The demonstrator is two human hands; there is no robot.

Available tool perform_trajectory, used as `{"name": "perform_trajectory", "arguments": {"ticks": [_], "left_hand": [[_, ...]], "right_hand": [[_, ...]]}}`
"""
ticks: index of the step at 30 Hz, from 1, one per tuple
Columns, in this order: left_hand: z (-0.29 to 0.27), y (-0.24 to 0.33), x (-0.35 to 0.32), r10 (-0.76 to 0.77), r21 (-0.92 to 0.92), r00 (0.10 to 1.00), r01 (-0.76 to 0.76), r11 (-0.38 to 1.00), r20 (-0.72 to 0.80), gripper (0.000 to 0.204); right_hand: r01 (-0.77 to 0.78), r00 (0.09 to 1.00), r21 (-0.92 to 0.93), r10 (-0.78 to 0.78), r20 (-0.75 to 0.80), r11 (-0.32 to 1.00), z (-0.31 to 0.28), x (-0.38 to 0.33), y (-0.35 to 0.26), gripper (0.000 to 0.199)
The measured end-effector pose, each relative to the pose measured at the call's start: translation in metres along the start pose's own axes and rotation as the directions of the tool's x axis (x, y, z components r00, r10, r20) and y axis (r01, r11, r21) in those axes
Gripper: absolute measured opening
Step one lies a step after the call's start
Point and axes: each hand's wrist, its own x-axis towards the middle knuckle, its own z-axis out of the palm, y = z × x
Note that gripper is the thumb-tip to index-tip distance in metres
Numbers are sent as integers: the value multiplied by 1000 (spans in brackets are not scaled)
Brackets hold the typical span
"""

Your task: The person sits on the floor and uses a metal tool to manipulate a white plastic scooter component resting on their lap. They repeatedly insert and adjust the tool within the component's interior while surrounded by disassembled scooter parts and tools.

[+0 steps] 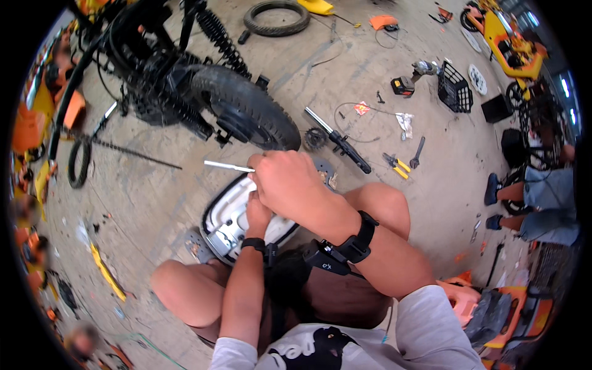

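Observation:
My right hand (287, 179) is closed round a slim silver metal rod (227, 166), which sticks out to the left of my fist. Just below it, my left hand (258, 214) is closed with its fingertips mostly hidden behind the right; what it grips I cannot make out. Both hands are over an upturned motorcycle seat (213, 213), its white underside facing up inside a black rim. A silver metal bracket (228, 237) lies on the underside near my left wrist. The seat rests between my bent legs.
Ahead stands a partly stripped motorcycle with its black wheel (250, 108). A shock absorber (339, 142), yellow-handled pliers (396, 165), an adjustable wrench (418, 153) and a cordless power tool (413, 79) lie to the right. A loose tyre (276, 18) lies beyond; another person's legs (536, 203) show at far right.

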Motion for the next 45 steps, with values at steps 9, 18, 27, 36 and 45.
{"name": "perform_trajectory", "arguments": {"ticks": [9,18,27,36,45], "left_hand": [[-130,64,-23,73,334,885,-248,909,459,25],[-301,138,-57,350,303,934,-355,884,75,16],[-300,115,-83,294,419,934,-353,837,202,30],[-305,134,-77,457,384,876,-478,790,151,15],[-306,137,-74,485,343,864,-500,795,135,25]], "right_hand": [[60,997,-24,-59,58,998,4,0,-6,17],[-56,972,-110,79,221,992,15,-12,-5,19],[-75,987,-96,88,137,993,10,-4,-11,20],[-16,991,-75,25,129,997,17,0,-22,18],[96,948,-192,-31,317,977,-4,10,-41,17]]}}
